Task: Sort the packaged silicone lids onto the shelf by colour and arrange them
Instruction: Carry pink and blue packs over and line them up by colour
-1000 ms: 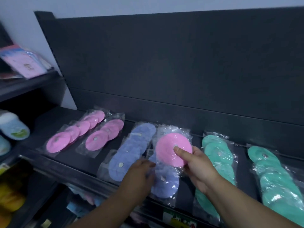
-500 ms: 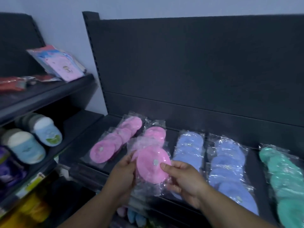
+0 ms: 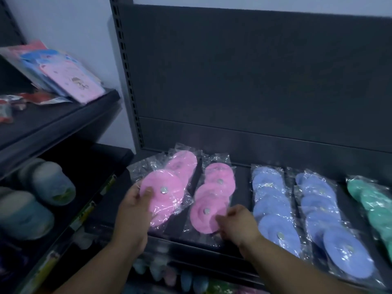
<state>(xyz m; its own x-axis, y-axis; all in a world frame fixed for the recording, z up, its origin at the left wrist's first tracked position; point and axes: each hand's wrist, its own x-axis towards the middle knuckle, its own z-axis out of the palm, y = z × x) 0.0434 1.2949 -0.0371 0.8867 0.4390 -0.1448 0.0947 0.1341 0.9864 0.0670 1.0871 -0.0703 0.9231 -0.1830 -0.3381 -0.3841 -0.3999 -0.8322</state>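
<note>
Packaged silicone lids lie in rows on the dark shelf (image 3: 241, 187): two pink rows at left, two blue rows (image 3: 269, 200) (image 3: 324, 219) in the middle, and a green row (image 3: 373, 204) at right. My left hand (image 3: 135, 209) grips a pink lid pack (image 3: 167, 192) by its left edge, thumb on top, over the front of the left pink row (image 3: 182, 162). My right hand (image 3: 235, 221) curls its fingers on the right edge of the front pack of the second pink row (image 3: 203, 211).
A dark back panel (image 3: 254, 81) rises behind the rows. To the left, a neighbouring shelf unit holds flat pink and blue packets (image 3: 70, 81) above and rounded pale items (image 3: 53, 183) below. More goods (image 3: 169, 274) sit under the shelf's front lip.
The view swung left. The pink pack went from both hands onto the left pink row, held by my left hand alone. My right hand moved to the second pink row.
</note>
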